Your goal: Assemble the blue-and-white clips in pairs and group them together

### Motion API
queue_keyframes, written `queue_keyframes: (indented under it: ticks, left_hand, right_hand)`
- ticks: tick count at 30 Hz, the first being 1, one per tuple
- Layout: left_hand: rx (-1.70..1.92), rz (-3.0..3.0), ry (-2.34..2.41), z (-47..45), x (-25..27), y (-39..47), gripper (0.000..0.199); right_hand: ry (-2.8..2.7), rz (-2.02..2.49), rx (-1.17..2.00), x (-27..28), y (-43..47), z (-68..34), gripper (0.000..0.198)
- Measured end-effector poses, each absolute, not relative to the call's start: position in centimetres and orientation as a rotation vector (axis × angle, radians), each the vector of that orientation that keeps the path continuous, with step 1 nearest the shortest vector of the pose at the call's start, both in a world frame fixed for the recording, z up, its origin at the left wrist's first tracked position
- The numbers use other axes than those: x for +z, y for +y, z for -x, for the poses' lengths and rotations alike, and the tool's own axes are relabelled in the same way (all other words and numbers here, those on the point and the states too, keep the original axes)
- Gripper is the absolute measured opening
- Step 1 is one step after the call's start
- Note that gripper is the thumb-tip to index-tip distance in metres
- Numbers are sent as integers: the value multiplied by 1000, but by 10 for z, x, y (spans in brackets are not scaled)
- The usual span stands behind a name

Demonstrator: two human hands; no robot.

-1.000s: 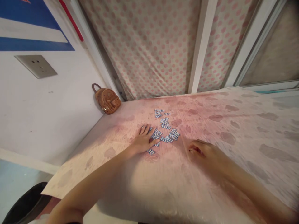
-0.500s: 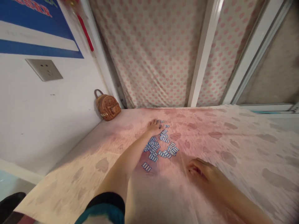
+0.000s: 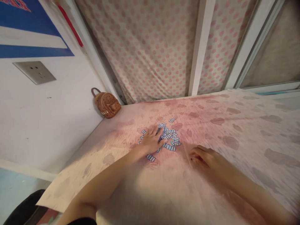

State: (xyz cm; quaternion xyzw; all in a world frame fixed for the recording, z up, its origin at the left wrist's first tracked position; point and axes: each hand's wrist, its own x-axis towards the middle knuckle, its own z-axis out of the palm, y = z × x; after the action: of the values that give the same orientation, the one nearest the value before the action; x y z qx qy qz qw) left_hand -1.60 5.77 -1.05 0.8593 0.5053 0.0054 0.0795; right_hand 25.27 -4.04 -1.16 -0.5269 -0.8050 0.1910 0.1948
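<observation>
Small blue-and-white striped cards (image 3: 174, 139) lie scattered in a loose, overlapping heap on the patterned cloth. My left hand (image 3: 152, 142) rests flat on the left part of the heap, fingers spread, covering some of the pieces. A few cards stick out past its fingers and below the wrist. To the right of the heap, apart from it, my right hand (image 3: 201, 155) lies on the cloth with its fingers curled in. Nothing shows in that hand.
A pink cloth with grey leaf-like marks (image 3: 227, 142) covers the table. A small brown backpack (image 3: 107, 104) sits at the far left corner against the wall. Behind hangs a polka-dot curtain (image 3: 152, 53). A wall socket (image 3: 36, 72) is at left, and something black (image 3: 27, 207) stands below the table's edge.
My left hand has come nearer from the far side of the cards and flattened over them. The cards are more bunched, with several moved. My right hand stays curled; the view has shifted slightly.
</observation>
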Motion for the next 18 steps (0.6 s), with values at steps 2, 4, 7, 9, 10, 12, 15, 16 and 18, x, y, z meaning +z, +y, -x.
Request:
queue_keyframes:
  ticks: [2, 4, 7, 9, 10, 12, 15, 16, 18]
  left_hand:
    - [58, -2535, 1591, 23, -6, 41, 81]
    - [32, -2547, 1493, 27, -4, 27, 79]
    - [-9, -2555, 1409, 30, -6, 23, 79]
    - [-10, -2531, 1476, 31, -9, 31, 82]
    - [-11, -2506, 1529, 31, -10, 37, 84]
    - [-9, -2469, 1594, 29, -11, 44, 88]
    - [-1, -2530, 1463, 21, -10, 36, 84]
    - [15, -2570, 1375, 17, -8, 28, 80]
    - [41, -2602, 1253, 11, -5, 11, 77]
  right_hand:
    - [-2263, 1471, 541, -11, -41, -253, 27]
    - [-2271, 1461, 536, -10, -41, -253, 29]
    - [-2289, 1455, 533, -7, -42, -253, 29]
    - [-2277, 1449, 532, -6, -42, -253, 29]
    - [-2266, 1444, 530, -7, -42, -253, 28]
    - [-2247, 1435, 532, -8, -42, -254, 28]
    - [-2246, 1429, 532, -11, -41, -256, 28]
    - [-2247, 1426, 530, -12, -40, -256, 28]
    - [-2247, 1412, 532, -13, -41, -256, 26]
